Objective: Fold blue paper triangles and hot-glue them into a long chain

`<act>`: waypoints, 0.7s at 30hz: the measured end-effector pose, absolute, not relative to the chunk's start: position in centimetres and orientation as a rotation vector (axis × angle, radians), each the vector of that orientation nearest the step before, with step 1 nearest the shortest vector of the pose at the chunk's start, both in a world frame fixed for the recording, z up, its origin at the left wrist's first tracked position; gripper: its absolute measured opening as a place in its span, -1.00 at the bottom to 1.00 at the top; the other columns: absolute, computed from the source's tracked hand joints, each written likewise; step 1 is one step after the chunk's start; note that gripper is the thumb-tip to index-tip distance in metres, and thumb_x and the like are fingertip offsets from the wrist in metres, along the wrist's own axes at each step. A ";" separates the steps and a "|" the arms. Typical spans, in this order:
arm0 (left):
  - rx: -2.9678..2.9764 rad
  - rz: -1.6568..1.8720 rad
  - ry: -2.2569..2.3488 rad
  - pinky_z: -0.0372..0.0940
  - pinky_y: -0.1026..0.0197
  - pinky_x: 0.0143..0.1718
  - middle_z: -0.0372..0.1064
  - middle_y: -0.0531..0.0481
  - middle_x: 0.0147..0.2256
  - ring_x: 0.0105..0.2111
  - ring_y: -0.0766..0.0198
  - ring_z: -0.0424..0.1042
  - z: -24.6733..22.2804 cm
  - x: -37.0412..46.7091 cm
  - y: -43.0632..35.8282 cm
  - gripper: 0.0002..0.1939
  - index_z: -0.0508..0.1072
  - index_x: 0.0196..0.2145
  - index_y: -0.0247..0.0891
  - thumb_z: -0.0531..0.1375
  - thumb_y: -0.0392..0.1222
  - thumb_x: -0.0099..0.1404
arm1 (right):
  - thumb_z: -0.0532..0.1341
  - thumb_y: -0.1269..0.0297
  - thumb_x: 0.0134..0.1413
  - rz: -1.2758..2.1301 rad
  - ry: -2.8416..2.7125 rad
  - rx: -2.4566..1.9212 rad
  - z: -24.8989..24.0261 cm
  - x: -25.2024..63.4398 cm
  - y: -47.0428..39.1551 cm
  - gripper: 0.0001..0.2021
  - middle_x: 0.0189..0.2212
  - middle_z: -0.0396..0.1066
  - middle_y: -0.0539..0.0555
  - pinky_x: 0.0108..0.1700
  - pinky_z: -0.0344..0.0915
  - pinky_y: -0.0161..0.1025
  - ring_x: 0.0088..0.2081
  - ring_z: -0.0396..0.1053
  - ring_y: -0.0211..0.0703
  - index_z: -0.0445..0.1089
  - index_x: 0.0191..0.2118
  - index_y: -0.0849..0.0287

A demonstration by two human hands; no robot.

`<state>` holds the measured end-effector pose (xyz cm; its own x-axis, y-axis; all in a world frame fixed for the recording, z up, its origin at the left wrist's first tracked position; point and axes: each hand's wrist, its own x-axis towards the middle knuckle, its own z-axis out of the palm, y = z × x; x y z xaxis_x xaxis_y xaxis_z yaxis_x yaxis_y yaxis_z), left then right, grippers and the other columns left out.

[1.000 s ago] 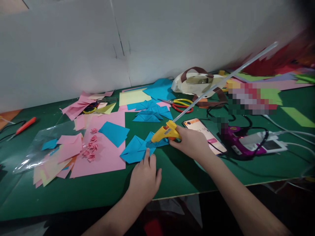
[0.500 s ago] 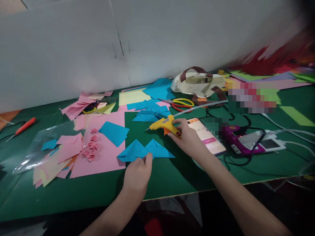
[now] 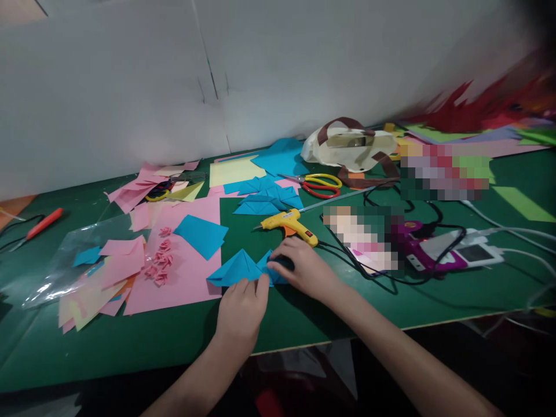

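Two joined peaks of folded blue paper (image 3: pixel 237 267) lie on the table before me. My left hand (image 3: pixel 242 307) is closed at their lower edge, thumb and fingers pinching the paper near the middle. Over the right peak, my right hand (image 3: pixel 310 269) has its fingers curled down on the paper and hides most of that side. A dark patch shows under those fingers; I cannot make out what it is. Just beyond lies a yellow glue gun (image 3: pixel 284 220), its nozzle pointing left and a glue stick out of its back.
Pink card (image 3: pixel 191 289) with paper roses (image 3: pixel 161 259) and a blue sheet (image 3: pixel 202 236) lies left. Further back are blue folded pieces (image 3: pixel 267 200), scissors (image 3: pixel 321 184) and a cream bag (image 3: pixel 317 152). A phone (image 3: pixel 360 240), purple power strip (image 3: pixel 428 258) and cables crowd the right.
My right hand has let go of the glue gun, now lying on the table, and moved down and left onto the right peak of the blue paper. My left hand has hardly moved.
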<state>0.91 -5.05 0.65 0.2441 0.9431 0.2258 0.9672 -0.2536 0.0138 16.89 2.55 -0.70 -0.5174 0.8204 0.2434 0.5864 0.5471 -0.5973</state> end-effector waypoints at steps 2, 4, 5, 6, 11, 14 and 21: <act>-2.386 -0.230 -1.697 0.24 0.28 -0.54 0.28 0.02 -0.61 -0.54 0.23 0.37 0.5 0.8 -5.1 -0.69 0.43 -0.31 -0.23 -0.01 -0.52 0.16 | 0.18 0.23 0.09 0.682 -2.308 -1.132 -0.8 16.5 2.0 -0.85 -0.36 0.36 0.10 -0.19 0.23 -0.16 -0.27 0.27 -0.11 0.41 -0.30 0.19; -2.403 -0.178 -1.594 0.24 0.27 -0.55 0.30 0.02 -0.60 -0.55 0.23 0.38 0.3 0.6 -5.1 -0.69 0.44 -0.34 -0.24 -0.01 -0.53 0.16 | 0.20 0.25 0.08 0.726 -2.300 -1.152 -0.9 16.3 1.7 -0.86 -0.36 0.36 0.10 -0.20 0.22 -0.17 -0.26 0.27 -0.12 0.41 -0.29 0.19; -2.415 -0.178 -1.581 0.24 0.27 -0.54 0.30 0.02 -0.60 -0.54 0.23 0.38 0.2 0.5 -5.1 -0.70 0.43 -0.36 -0.24 -0.01 -0.53 0.16 | 0.21 0.27 0.06 0.751 -2.286 -1.163 -0.9 16.3 1.7 -0.88 -0.35 0.36 0.10 -0.20 0.22 -0.17 -0.26 0.26 -0.12 0.40 -0.30 0.19; -2.432 -0.189 -1.584 0.25 0.27 -0.54 0.32 0.02 -0.58 -0.53 0.23 0.38 0.1 0.4 -5.1 -0.72 0.43 -0.38 -0.24 0.00 -0.52 0.17 | 0.22 0.29 0.05 0.776 -2.270 -1.172 -1.0 16.3 1.7 -0.89 -0.35 0.37 0.10 -0.20 0.22 -0.18 -0.25 0.26 -0.12 0.40 -0.31 0.20; -2.447 -0.310 -1.720 0.28 0.25 -0.47 0.38 -0.04 -0.29 -0.45 0.26 0.39 0.5 0.0 -4.5 -0.84 0.43 -0.41 -0.23 0.10 -0.42 0.20 | 0.23 0.38 0.00 0.900 -2.203 -1.170 -0.9 16.4 1.8 -0.94 -0.37 0.39 0.08 -0.24 0.22 -0.22 -0.28 0.29 -0.16 0.36 -0.34 0.20; -2.461 -0.418 -1.834 0.30 0.13 -0.26 0.32 -0.06 -0.17 -0.22 0.13 0.37 1.2 -0.3 -3.9 -0.91 0.41 -0.47 -0.22 0.23 -0.37 0.12 | 0.22 0.42 -0.03 0.988 -2.147 -1.186 -0.6 16.3 1.7 -0.93 -0.39 0.41 0.05 -0.26 0.22 -0.24 -0.30 0.31 -0.17 0.37 -0.35 0.19; -2.642 -0.669 -2.157 0.25 0.09 -0.10 0.38 -0.01 -0.17 -0.09 0.14 0.35 1.6 -1.6 -2.1 -0.84 0.31 -0.50 -0.21 0.25 -0.34 0.11 | 0.17 0.40 0.02 1.074 -2.181 -1.119 0.1 16.2 1.4 -0.86 -0.38 0.46 0.03 -0.26 0.20 -0.26 -0.33 0.35 -0.19 0.47 -0.30 0.13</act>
